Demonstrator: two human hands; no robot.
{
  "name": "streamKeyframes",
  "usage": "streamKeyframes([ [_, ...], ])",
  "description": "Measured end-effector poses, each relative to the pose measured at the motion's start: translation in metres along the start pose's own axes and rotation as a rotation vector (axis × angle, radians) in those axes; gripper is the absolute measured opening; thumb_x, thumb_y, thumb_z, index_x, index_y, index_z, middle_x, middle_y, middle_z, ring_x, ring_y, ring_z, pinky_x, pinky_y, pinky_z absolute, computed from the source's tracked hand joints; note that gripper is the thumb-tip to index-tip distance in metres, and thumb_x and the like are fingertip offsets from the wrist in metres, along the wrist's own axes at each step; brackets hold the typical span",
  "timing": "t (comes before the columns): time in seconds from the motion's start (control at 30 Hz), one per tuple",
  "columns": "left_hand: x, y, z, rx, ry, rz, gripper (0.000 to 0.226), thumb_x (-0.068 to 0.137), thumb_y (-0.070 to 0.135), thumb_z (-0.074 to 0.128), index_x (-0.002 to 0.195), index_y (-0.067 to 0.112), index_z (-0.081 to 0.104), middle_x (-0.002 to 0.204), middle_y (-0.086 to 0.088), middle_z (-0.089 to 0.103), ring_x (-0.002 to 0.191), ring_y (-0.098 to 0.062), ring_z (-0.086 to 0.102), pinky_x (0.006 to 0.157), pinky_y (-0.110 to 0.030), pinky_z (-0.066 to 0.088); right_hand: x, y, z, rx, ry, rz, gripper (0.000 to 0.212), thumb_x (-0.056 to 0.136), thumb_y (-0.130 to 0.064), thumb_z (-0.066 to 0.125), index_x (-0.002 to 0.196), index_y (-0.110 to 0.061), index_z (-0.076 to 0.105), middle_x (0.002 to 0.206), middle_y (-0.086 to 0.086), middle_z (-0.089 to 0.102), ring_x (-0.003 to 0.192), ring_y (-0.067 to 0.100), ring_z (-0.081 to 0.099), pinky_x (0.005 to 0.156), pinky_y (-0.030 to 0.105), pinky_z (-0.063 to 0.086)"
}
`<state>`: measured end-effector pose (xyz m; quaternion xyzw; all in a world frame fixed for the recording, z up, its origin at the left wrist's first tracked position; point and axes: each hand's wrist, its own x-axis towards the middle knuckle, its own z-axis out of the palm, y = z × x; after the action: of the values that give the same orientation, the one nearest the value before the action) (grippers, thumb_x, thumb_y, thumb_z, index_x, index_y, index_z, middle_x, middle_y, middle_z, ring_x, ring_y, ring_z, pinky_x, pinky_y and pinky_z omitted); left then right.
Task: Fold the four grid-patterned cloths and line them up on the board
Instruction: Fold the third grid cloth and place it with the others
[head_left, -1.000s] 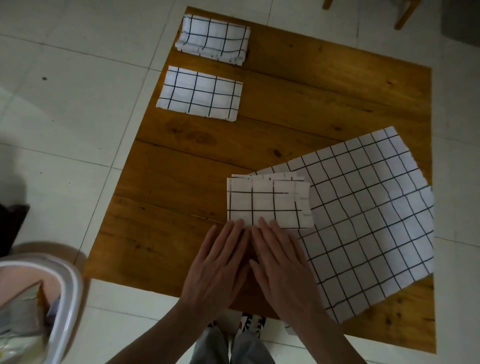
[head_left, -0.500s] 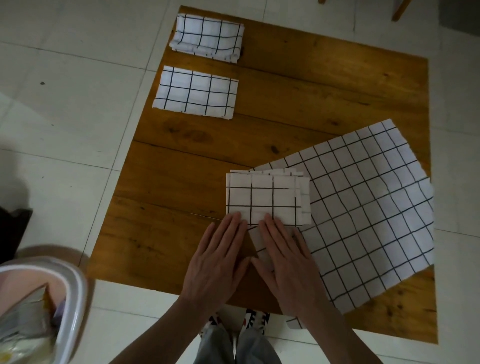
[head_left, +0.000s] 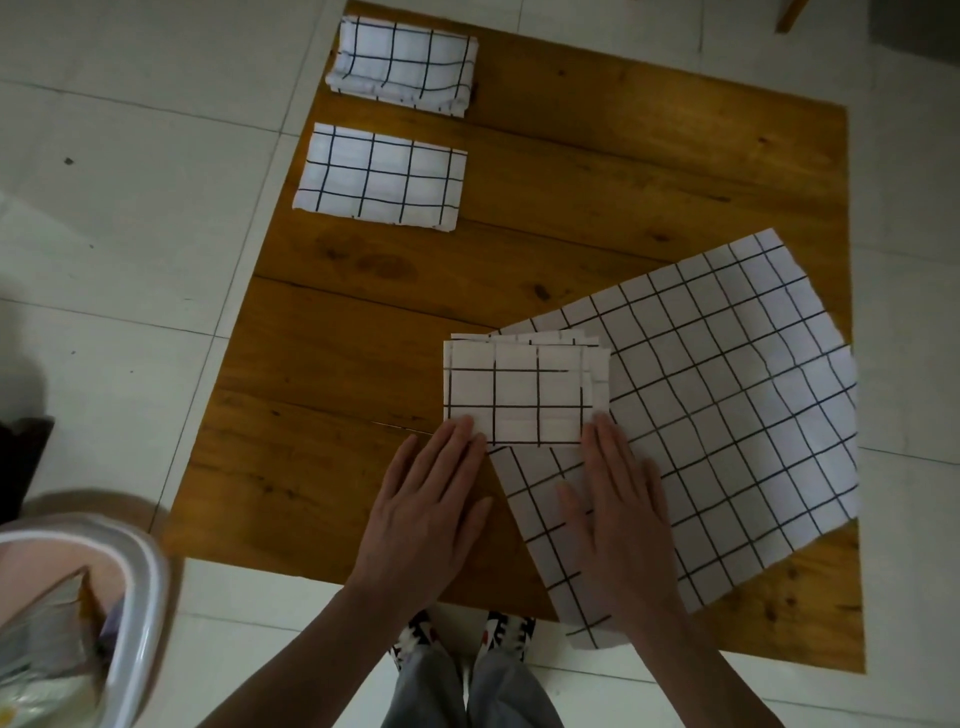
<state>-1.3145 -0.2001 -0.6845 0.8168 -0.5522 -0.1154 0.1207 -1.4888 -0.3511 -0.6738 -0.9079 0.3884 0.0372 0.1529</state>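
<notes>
Your left hand (head_left: 426, 512) & right hand (head_left: 618, 514) lie flat, palms down, fingers straight, a gap btwn them. Left fingertips touch the near-left corner of the folded cloth (head_left: 519, 395); right fingertips touch its near-right corner. Right palm rests on the unfolded cloth (head_left: 727, 415), which spreads out to the right of both hands, under the folded one's right edge. Left palm rests on the bare wooden board (head_left: 322, 395). Two more folded cloths lie well ahead & left of your left hand: the nearer folded cloth (head_left: 382, 176), then the far folded cloth (head_left: 402, 67) just beyond it. White bin (head_left: 140, 597) sits on the tiled floor (head_left: 130, 249), left of your left forearm.
</notes>
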Motion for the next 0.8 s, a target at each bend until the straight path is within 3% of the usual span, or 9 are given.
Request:
streamKeyframes([
  [0.07, 0.005, 0.006, -0.005, -0.082, 0.061, -0.043, 0.056, 0.111, 0.048, 0.027, 0.153, 0.016, 0.048, 0.163, -0.005, 0.041, 0.154, -0.021, 0.031, 0.123, -0.048, 0.025, 0.001, -0.001, -0.004, 0.021, 0.027, 0.022, 0.069, 0.107, -0.059, 0.017, 0.163, -0.019, 0.024, 0.172, -0.003, 0.016, 0.159, 0.014, 0.011, 0.128, 0.044, 0.009],
  [0.13, 0.016, 0.013, -0.012, -0.212, 0.122, -0.141, 0.050, 0.110, 0.046, 0.028, 0.140, 0.019, 0.058, 0.148, -0.003, 0.055, 0.139, -0.019, 0.044, 0.114, -0.048, 0.038, 0.007, -0.004, -0.009, 0.059, 0.084, 0.048, 0.064, 0.105, -0.055, 0.029, 0.155, -0.017, 0.042, 0.164, 0.001, 0.036, 0.151, 0.020, 0.032, 0.124, 0.047, 0.026],
  [0.23, 0.040, 0.019, -0.020, -0.335, 0.190, -0.310, 0.040, 0.108, 0.046, 0.035, 0.126, 0.020, 0.059, 0.125, 0.001, 0.058, 0.116, -0.015, 0.049, 0.096, -0.044, 0.048, 0.025, -0.013, -0.020, 0.161, 0.182, 0.115, 0.046, 0.102, -0.049, 0.047, 0.131, -0.016, 0.061, 0.136, 0.002, 0.057, 0.123, 0.022, 0.050, 0.102, 0.044, 0.047],
  [0.33, 0.062, 0.023, -0.025, -0.260, 0.210, -0.514, 0.044, 0.101, 0.051, 0.053, 0.126, 0.015, 0.051, 0.120, -0.005, 0.052, 0.112, -0.022, 0.048, 0.092, -0.040, 0.046, 0.047, -0.023, -0.029, 0.251, 0.222, 0.245, 0.041, 0.095, -0.044, 0.065, 0.125, -0.016, 0.058, 0.121, 0.005, 0.058, 0.109, 0.022, 0.051, 0.087, 0.044, 0.053],
  [0.47, 0.080, 0.032, -0.031, -0.196, 0.062, -0.766, 0.062, 0.092, 0.056, 0.067, 0.127, 0.011, 0.044, 0.129, -0.011, 0.045, 0.122, -0.031, 0.044, 0.100, -0.045, 0.041, 0.067, -0.035, -0.037, 0.216, 0.121, 0.380, 0.064, 0.087, -0.047, 0.075, 0.135, -0.015, 0.047, 0.127, 0.010, 0.053, 0.113, 0.027, 0.050, 0.092, 0.039, 0.046],
  [0.63, 0.089, 0.040, -0.034, -0.286, 0.063, -0.856, 0.051, 0.094, 0.045, 0.070, 0.125, 0.012, 0.045, 0.130, -0.010, 0.044, 0.126, -0.032, 0.042, 0.106, -0.046, 0.036, 0.075, -0.042, -0.043, 0.176, 0.067, 0.462, 0.061, 0.087, -0.049, 0.074, 0.133, -0.017, 0.048, 0.128, 0.008, 0.055, 0.116, 0.027, 0.054, 0.096, 0.042, 0.045],
  [0.8, 0.090, 0.041, -0.037, -0.466, 0.150, -0.817, 0.047, 0.090, 0.028, 0.077, 0.123, 0.020, 0.044, 0.124, 0.000, 0.060, 0.123, -0.025, 0.052, 0.109, -0.046, 0.034, 0.079, -0.042, -0.044, 0.238, 0.063, 0.488, 0.069, 0.084, -0.049, 0.078, 0.135, -0.018, 0.044, 0.129, 0.007, 0.054, 0.117, 0.028, 0.056, 0.097, 0.045, 0.048],
])
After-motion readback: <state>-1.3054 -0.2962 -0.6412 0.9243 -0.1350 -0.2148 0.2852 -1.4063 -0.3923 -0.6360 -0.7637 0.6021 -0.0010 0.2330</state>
